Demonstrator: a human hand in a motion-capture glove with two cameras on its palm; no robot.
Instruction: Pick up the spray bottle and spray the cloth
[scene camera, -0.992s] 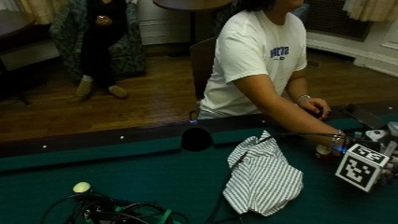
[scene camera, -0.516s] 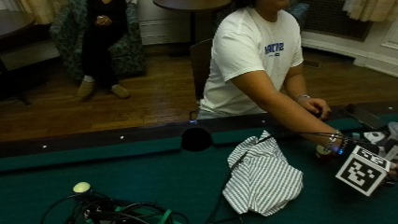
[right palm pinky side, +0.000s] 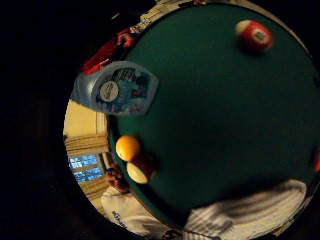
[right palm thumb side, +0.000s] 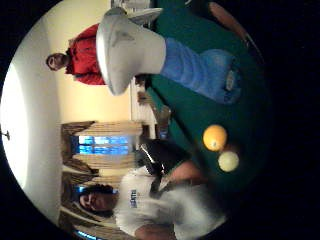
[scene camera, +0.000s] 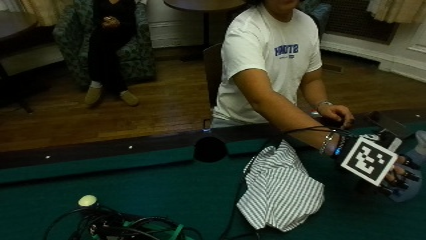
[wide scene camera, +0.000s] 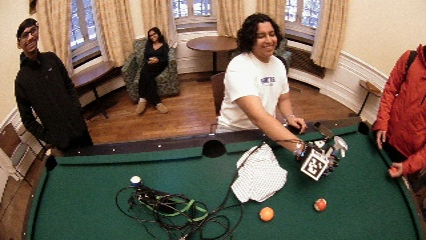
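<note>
The striped white cloth (scene camera: 283, 187) lies crumpled on the green felt in front of the person, and shows too in the wide view (wide scene camera: 259, 172). The spray bottle (wide scene camera: 339, 146) stands upright on the felt just beyond it, with a white trigger head (right palm thumb side: 127, 47) and a blue body (right palm thumb side: 200, 67); its label faces the palm (right palm pinky side: 117, 90). My gloved right hand (scene camera: 394, 175) hovers right beside the bottle (scene camera: 416, 150), fingers spread and holding nothing. The bottle's base rests on the felt.
An orange ball (wide scene camera: 266, 213) and a red-striped ball (wide scene camera: 320, 204) lie near the front rail. Two more balls (right palm thumb side: 215, 137) sit beside the bottle. A tangle of cables (wide scene camera: 173, 207) covers the left middle. The side pocket (scene camera: 211, 149) and the person's bare hand (scene camera: 336, 114) are on the rail.
My gloved hand has shifted slightly up beside the bottle. The cloth and the bottle have not moved, and nothing has been taken hold of.
</note>
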